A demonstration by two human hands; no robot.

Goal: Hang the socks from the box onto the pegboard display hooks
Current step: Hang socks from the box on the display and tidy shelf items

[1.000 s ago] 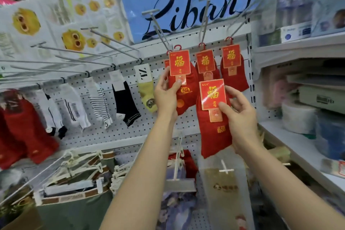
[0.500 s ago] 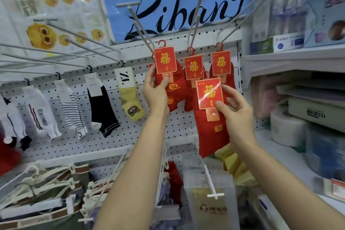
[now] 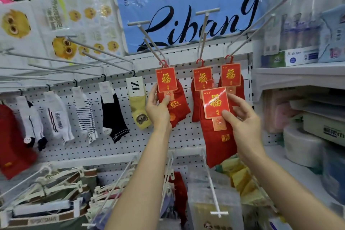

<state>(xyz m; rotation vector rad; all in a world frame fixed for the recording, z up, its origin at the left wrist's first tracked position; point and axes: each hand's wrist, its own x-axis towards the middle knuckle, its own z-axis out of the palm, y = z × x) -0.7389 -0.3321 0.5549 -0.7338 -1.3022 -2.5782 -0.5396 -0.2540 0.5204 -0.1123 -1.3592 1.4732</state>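
One wide-angle camera sits on my head, looking forward and slightly up along my raised forearms at a pegboard (image 3: pixel 115 147) close in front of me. The view bends at its edges, taking in shelves (image 3: pixel 298 73) on my right and hanging goods below.

Held red sock pair (image 3: pixel 218 117) now higher, nearer the hooks (image 3: pixel 202 39)

Red socks (image 3: pixel 219 142) with gold-character cards; left of them a yellow sock (image 3: pixel 139 112), black sock (image 3: pixel 112 115), striped white sock (image 3: pixel 85 115); white dotted pegboard (image 3: pixel 168 142).
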